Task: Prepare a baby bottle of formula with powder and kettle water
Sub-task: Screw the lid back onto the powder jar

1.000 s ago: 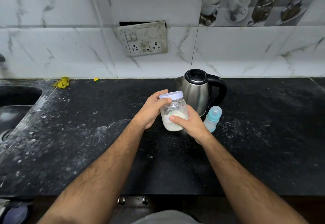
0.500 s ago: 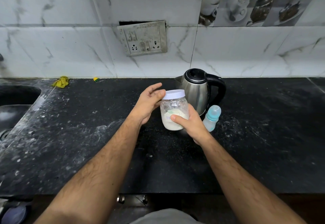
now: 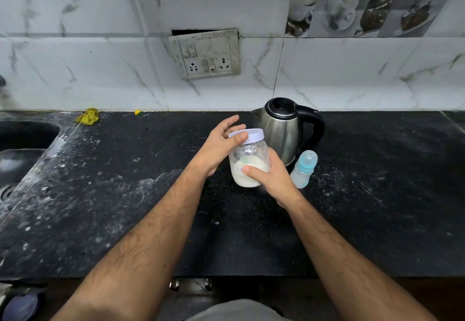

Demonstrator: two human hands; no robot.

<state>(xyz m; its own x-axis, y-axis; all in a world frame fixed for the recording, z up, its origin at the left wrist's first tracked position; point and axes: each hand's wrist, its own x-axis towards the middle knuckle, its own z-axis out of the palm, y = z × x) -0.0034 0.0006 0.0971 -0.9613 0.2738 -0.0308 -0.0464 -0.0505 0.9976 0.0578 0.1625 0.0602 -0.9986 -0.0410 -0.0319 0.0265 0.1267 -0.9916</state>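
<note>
My right hand point(image 3: 273, 181) grips the powder jar point(image 3: 249, 160); my left hand point(image 3: 220, 144), fingers spread, thumb touches its lid point(image 3: 251, 135).

No legible text anywhere. Powder jar point(image 3: 249, 163) has a small white label w/ faint marks, partly hidden by right-hand thumb, unreadable.

My left hand point(image 3: 221, 148), right hand point(image 3: 273, 178): bare, no rings, no watch. Forearms bare, hairy, no sleeves showing. Grey garment at bottom edge, on me.
</note>
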